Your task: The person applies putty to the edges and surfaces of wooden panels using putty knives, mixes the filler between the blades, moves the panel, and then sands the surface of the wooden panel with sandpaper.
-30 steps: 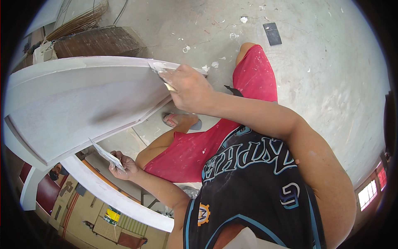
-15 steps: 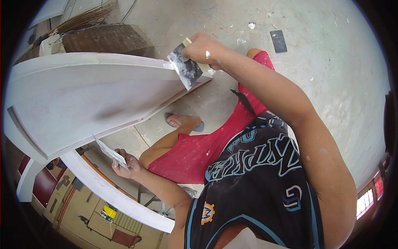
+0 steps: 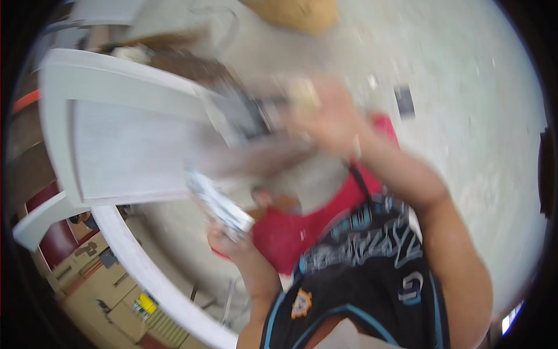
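Observation:
My right hand [image 3: 331, 116], smeared by motion, is closed on a putty knife with a broad dark blade [image 3: 247, 119] and a pale handle. Its blade overlaps the right end of a white framed panel [image 3: 139, 151]; whether it touches cannot be told. Lower down, my left hand [image 3: 226, 239] grips a flat, whitish-coated blade or plate [image 3: 218, 200] that slants up toward the panel. Its exact kind is blurred. White smears show on the tools in the earlier picture.
A dark rectangular plate [image 3: 405, 102] lies on the concrete floor at right. Behind the panel are a brown wooden block [image 3: 200, 67] and a broom [image 3: 168, 41]. A tan, sack-like bulk [image 3: 296, 11] sits at the top. A white curved board [image 3: 151, 267] runs along the lower left.
The view has shifted and blurred. My right hand and its putty knife have moved down and right in the picture. The left hand has moved right with its flat tool, still held.

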Motion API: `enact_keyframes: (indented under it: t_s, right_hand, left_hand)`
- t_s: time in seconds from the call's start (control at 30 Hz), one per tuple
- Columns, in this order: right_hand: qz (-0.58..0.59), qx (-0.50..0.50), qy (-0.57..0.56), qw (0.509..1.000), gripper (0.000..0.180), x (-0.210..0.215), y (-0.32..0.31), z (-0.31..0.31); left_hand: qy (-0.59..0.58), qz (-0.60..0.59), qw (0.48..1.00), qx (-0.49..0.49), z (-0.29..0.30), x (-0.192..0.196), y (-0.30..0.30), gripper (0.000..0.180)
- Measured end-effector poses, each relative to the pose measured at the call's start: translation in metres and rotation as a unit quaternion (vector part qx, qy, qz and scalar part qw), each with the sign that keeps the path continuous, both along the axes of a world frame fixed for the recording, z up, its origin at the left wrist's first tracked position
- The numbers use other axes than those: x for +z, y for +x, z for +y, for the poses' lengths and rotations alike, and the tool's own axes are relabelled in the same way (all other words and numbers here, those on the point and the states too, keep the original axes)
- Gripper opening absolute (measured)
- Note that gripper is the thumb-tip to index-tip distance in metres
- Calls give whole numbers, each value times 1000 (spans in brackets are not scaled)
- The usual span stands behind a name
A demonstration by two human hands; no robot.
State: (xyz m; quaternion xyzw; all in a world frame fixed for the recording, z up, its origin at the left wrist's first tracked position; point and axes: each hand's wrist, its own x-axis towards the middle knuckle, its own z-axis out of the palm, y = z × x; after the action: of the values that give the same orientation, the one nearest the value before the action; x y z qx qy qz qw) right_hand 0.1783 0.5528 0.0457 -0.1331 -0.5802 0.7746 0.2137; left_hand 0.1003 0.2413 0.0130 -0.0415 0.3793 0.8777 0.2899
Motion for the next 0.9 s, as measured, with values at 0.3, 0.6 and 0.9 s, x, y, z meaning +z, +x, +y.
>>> enact_keyframes:
  t_s: [0.3,0.6,0.9]
  right_hand:
    - [170,78,376,907,49,-10,54,-24]
    - [-73,-28,349,934,47,-30,9,27]
    - [261,-97,344,897,35,86,-158,93]
  left_hand:
    - [-44,15,994,-98,98,44,24,65]
    - [20,71,997,37,70,67,15,68]
    - [38,55,997,42,10,40,10,68]
